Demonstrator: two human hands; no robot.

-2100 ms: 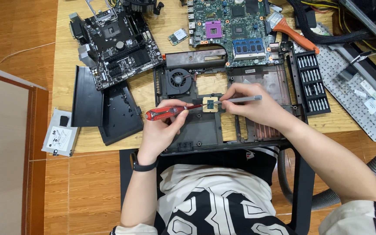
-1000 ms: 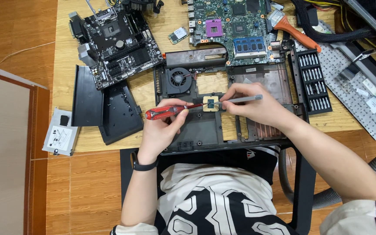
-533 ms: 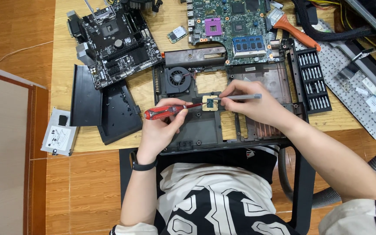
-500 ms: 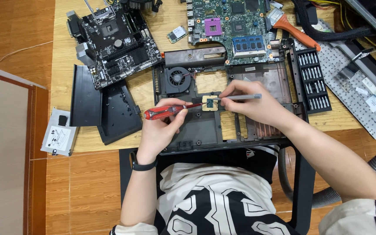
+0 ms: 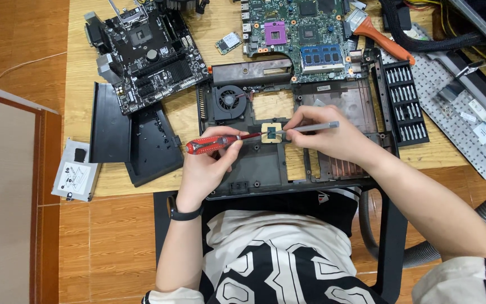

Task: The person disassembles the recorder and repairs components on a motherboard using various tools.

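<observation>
— Over the open laptop chassis (image 5: 265, 163) on the counter (image 5: 80, 73), what stays hidden?

— Both tool tips, lost against the small square chip (image 5: 271, 133); whether they touch it cannot be told.

— And the hands?

— Left hand (image 5: 206, 169) wrapped around a red-handled screwdriver (image 5: 215, 144); right hand (image 5: 324, 138) pinching a slim grey driver (image 5: 310, 127), fingers curled narrow. The chip sits between them, beside the cooling fan (image 5: 230, 101).

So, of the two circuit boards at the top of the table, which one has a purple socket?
The green board, right of the black board; its square socket is purple.
</observation>
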